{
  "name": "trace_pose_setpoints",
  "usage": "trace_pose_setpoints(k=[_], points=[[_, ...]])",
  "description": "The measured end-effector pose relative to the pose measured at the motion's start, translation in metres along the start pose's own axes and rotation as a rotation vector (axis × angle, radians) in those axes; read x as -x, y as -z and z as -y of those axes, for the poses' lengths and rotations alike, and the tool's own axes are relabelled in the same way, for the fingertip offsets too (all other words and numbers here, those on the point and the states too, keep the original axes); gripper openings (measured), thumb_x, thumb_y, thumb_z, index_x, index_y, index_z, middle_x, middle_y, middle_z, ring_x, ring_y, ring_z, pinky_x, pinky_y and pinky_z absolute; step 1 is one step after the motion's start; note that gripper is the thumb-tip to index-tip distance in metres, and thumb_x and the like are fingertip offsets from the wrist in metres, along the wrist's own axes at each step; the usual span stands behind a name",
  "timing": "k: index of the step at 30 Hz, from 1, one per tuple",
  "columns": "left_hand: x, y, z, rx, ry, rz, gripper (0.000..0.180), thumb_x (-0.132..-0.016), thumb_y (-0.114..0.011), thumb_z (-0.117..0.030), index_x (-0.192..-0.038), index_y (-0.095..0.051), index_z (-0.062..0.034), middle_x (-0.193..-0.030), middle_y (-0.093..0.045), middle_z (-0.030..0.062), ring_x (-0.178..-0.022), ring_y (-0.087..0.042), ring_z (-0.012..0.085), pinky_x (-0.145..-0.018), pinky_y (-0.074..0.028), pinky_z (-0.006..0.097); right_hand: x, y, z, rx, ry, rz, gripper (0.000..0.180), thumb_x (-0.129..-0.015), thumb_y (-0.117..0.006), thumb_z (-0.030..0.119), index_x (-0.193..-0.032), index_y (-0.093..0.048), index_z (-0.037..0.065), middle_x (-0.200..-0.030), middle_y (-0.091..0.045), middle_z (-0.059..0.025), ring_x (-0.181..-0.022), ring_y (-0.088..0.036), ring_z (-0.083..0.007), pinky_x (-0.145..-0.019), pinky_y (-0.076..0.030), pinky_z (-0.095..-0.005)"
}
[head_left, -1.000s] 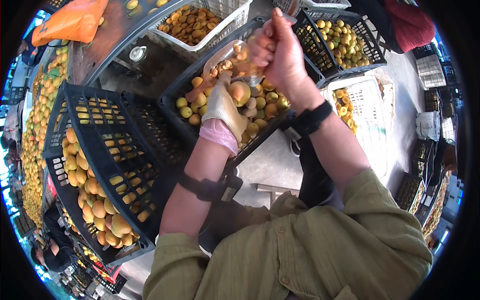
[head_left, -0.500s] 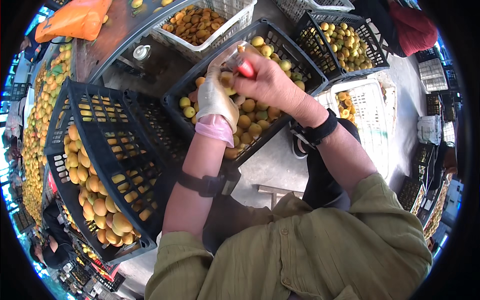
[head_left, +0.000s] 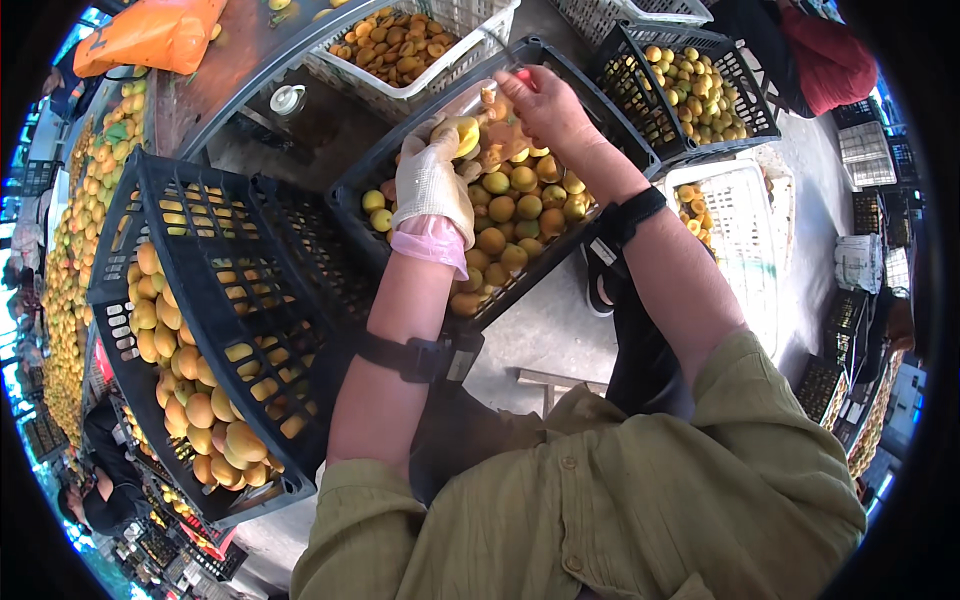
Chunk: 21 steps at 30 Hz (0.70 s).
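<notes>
Mid-cut on fruit, I'd say: gloved left hand [head_left: 432, 183] gripping yellow apricot [head_left: 464, 135] over middle black crate [head_left: 370, 180]. Bare right hand [head_left: 545, 105] closed round red-handled tool [head_left: 522, 76], blade hidden. Next probably needs steady grip.

Middle crate half full of apricots. White basket [head_left: 420, 90] beyond holds cut pieces. Tilted black crate [head_left: 190, 250] at left holds bigger ones.

Left hand [head_left: 432, 182]: white knit glove over the fingers, pink cuff behind it at the wrist.
Right hand [head_left: 548, 105]: bare fingers, black band behind them at the wrist.
Left forearm: black strap with a small black box.
Sleeves: olive-green, rolled above the elbows.
</notes>
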<state>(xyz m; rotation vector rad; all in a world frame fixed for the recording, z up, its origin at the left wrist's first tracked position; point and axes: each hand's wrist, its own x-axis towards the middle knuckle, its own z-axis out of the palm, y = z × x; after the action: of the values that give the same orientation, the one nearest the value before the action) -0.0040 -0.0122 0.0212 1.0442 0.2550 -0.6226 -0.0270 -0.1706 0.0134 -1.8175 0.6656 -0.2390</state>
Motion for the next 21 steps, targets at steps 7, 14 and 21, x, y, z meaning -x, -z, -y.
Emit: trace_pose_setpoints(k=[7, 14, 21], points=[[-0.003, 0.006, 0.012, 0.142, 0.031, 0.177, 0.029, -0.091, -0.052, -0.004, -0.120, -0.052, -0.0066, -0.120, -0.054, 0.0103, -0.110, -0.053, 0.0217, -0.095, -0.044, 0.040, 0.053, 0.017, 0.036, 0.078, 0.075, 0.388, 0.055, -0.077, -0.075, 0.046, -0.109, -0.061, 0.004, -0.085, -0.064, -0.0068, -0.076, -0.058, -0.0137, -0.072, -0.050, -0.0293], [0.003, 0.000, -0.008, 0.034, -0.014, 0.480, 0.047, -0.096, -0.050, -0.031, -0.132, -0.044, 0.0003, -0.132, -0.047, 0.0168, -0.120, -0.047, 0.0307, -0.106, -0.034, 0.046, 0.058, 0.048, 0.018, -0.111, 0.226, 0.190, 0.026, -0.086, -0.066, 0.014, -0.110, -0.063, 0.004, -0.083, -0.063, 0.0012, -0.069, -0.054, -0.0041, -0.063, -0.045, -0.0198], [-0.051, 0.058, 0.012, -0.237, -0.116, -0.110, 0.040, -0.084, -0.063, -0.029, -0.114, -0.058, -0.0017, -0.103, -0.062, 0.0131, -0.093, -0.059, 0.0255, -0.088, -0.045, 0.037, 0.083, 0.208, 0.050, 0.515, 0.030, -0.108, 0.033, -0.083, -0.065, 0.027, -0.107, -0.066, 0.003, -0.072, -0.061, -0.0003, -0.063, -0.054, -0.0062, -0.059, -0.044, -0.0227]])
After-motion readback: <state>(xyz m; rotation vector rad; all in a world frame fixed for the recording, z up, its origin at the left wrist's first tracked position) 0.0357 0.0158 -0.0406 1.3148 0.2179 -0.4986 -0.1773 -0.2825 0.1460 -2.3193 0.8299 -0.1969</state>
